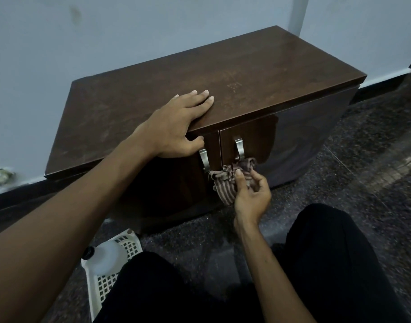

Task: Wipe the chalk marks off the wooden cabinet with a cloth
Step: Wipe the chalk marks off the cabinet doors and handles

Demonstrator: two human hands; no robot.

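While the right hand [251,194] grips a crumpled striped cloth [230,180], glossy cabinet [223,73] gleams

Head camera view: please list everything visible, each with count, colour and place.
cabinet: 1, dark brown, against the wall
chalk marks: 1 faint patch, pale, cabinet top, right of centre
handles: 2, silver, on the front doors
cloth: 1, brown striped, in front of the doors, at the handles' lower ends
basket: 1, white, floor, lower left
bottle: 1, whitish, in the basket
left hand: 1, rests flat on the cabinet's front edge
right hand: 1, grips the cloth
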